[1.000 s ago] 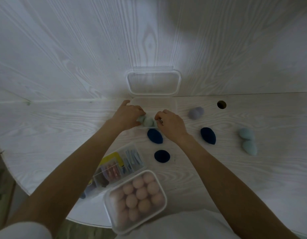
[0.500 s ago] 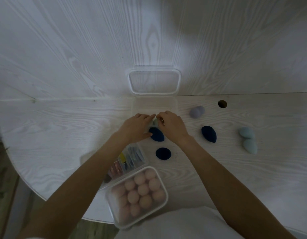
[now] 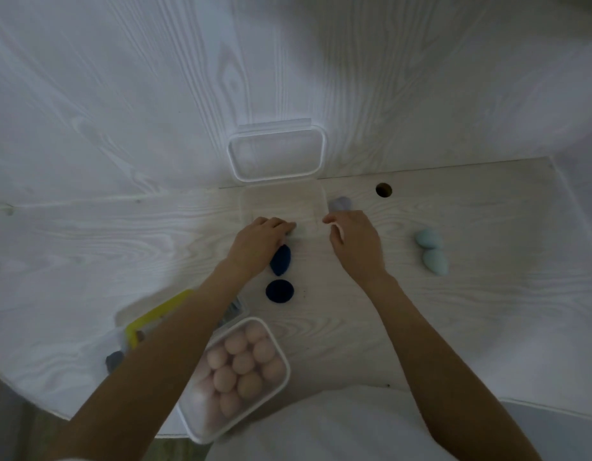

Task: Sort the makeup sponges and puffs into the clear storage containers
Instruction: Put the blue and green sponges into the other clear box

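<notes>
While the clear lidded box of peach round puffs (image 3: 236,371) sits near-left, the left hand (image 3: 259,242) rests curled fingers on the near edge of the empty clear plastic container (image 3: 281,204) at the far centre; whether it holds anything I cannot tell. Two dark navy teardrop sponges (image 3: 280,261) lie just near that hand, and the right hand (image 3: 353,242), loosely curled, apparently holding nothing, hovers beside a lavender sponge (image 3: 339,203). Risk: the light container skids or tips if nudged, and the two pale teal sponges (image 3: 431,249) far right could roll.
</notes>
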`<state>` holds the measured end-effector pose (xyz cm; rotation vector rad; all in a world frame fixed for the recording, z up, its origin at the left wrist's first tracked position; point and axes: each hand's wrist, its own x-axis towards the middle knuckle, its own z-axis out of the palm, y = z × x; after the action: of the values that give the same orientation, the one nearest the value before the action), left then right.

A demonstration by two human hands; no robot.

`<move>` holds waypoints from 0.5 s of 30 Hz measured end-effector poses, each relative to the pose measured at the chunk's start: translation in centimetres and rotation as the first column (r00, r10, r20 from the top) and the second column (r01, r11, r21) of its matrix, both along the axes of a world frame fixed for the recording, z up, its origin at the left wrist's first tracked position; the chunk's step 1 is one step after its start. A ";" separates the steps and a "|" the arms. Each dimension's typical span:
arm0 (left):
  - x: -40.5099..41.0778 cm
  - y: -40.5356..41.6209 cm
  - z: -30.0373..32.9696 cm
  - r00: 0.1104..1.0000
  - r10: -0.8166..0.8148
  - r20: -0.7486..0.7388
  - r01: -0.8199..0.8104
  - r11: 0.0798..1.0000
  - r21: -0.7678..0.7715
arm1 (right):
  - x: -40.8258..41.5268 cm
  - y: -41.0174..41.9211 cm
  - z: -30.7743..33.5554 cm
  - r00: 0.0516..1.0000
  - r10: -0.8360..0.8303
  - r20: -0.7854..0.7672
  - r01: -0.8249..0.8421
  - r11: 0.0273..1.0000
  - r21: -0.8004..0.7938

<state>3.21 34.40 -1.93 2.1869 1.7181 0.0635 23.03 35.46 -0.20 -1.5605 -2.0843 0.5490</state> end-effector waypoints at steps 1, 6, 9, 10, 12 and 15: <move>0.3 0.0 0.0 1.000 -0.007 0.012 0.006 1.000 0.011 | 1.9 -0.1 -0.1 0.997 -0.060 0.046 0.057 0.997 0.053; 2.0 -0.4 -1.1 0.995 -0.039 0.094 0.023 0.986 0.168 | 10.3 0.5 -1.5 0.912 -0.311 0.268 0.311 0.949 0.044; 2.6 -0.5 -1.3 0.996 -0.022 0.090 0.003 0.978 0.211 | 12.9 1.4 -2.1 0.808 -0.349 0.475 0.447 0.888 -0.110; 2.6 -0.6 -1.5 0.996 -0.023 0.087 0.002 0.974 0.228 | 13.4 1.6 -2.4 0.787 -0.352 0.506 0.487 0.859 -0.161; 2.6 -0.8 -1.6 0.996 -0.005 0.093 -0.018 0.970 0.244 | 14.0 1.7 -2.5 0.790 -0.354 0.500 0.508 0.836 -0.210; 2.7 -0.9 -1.5 0.996 0.018 0.092 -0.041 0.965 0.260 | 13.5 1.3 -2.1 0.884 -0.333 0.327 0.381 0.920 -0.093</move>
<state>5.89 33.46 -3.41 2.3016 1.7788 0.4114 36.48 36.77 -2.29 -2.1824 -1.9219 0.3570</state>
